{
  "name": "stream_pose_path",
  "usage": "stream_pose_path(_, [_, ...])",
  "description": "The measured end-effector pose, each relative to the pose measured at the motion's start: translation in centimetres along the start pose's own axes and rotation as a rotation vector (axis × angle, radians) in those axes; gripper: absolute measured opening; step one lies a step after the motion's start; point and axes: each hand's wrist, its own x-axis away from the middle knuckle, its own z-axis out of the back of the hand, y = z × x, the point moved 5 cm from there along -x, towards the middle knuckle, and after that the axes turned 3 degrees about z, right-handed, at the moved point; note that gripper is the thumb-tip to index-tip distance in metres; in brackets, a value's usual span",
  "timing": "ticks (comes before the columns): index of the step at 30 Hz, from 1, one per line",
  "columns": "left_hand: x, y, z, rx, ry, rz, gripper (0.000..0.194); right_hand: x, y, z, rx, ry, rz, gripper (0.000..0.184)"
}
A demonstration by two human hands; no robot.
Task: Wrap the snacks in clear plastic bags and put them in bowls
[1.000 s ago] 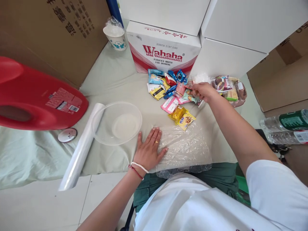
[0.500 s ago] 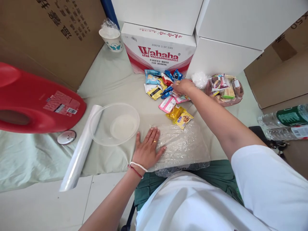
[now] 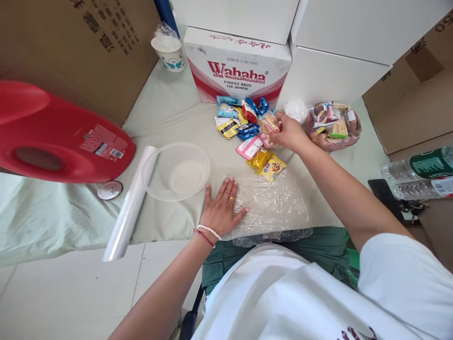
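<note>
My left hand lies flat with fingers spread, touching the left edge of a clear plastic sheet at the table's front. My right hand is closed around a clear-wrapped snack packet with light brown pieces inside. Under and beside it is a pile of small snack packets: blue ones, a red one, a yellow and white one, a pink one and a yellow one with cookie pictures. Left of my left hand stands a clear plastic bowl.
A roll of plastic film and a red jug are at left. Behind stand a Wahaha carton and a paper cup. At right are a snack-filled basket, crumpled clear plastic and bottles.
My right hand has moved slightly back toward me and right, with the clear-wrapped packet now plainly visible in its fingers. The left hand stays flat on the sheet. The view has shifted a little.
</note>
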Motion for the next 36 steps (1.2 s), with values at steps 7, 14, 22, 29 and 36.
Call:
stream_pose_path(7, [-0.1, 0.0, -0.2, -0.009, -0.014, 0.013, 0.073, 14.0, -3.7, -2.1, 0.162, -0.486, 0.459, 0.047])
stream_pose_path(14, [-0.2, 0.2, -0.5, -0.046, -0.020, 0.027, 0.075, 17.5, -3.2, -6.3, 0.382, -0.577, 0.457, 0.052])
stream_pose_path(22, [-0.2, 0.1, -0.5, -0.061, -0.012, 0.036, 0.075, 17.9, -3.1, -6.3, 0.381, -0.540, 0.396, 0.046])
stream_pose_path(29, [-0.2, 0.1, -0.4, -0.079, -0.035, 0.037, 0.074, 18.1, -2.1, -5.4, 0.379, -0.524, 0.386, 0.036])
stream_pose_path(36, [-0.2, 0.0, -0.6, -0.081, -0.023, 0.041, 0.074, 18.5, -2.8, -5.3, 0.331, -0.458, 0.446, 0.040])
